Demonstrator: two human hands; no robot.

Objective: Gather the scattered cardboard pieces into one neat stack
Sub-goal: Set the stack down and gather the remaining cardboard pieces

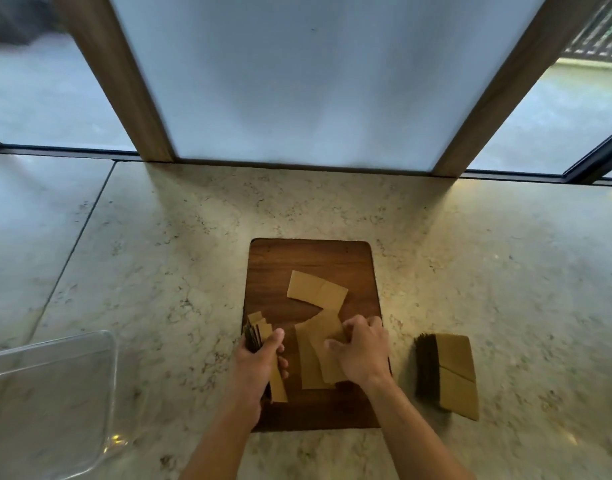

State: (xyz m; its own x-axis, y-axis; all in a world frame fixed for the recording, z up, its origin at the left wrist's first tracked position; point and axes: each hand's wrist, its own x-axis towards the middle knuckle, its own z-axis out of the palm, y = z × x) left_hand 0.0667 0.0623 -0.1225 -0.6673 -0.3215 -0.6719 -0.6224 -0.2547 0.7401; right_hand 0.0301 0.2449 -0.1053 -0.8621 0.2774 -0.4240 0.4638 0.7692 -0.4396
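A dark wooden board (311,258) lies on the marble counter. My left hand (259,358) grips a bundle of cardboard pieces (257,329) held on edge at the board's left side. My right hand (361,348) presses down on loose overlapping cardboard pieces (311,362) at the board's middle, fingers curled over their upper edge. One more loose cardboard piece (316,289) lies flat farther back on the board, apart from both hands.
A tidy stack of cardboard (448,374) stands on the counter right of the board. A clear plastic container (51,386) sits at the near left. A frosted panel between wooden posts (134,98) closes off the counter's far edge.
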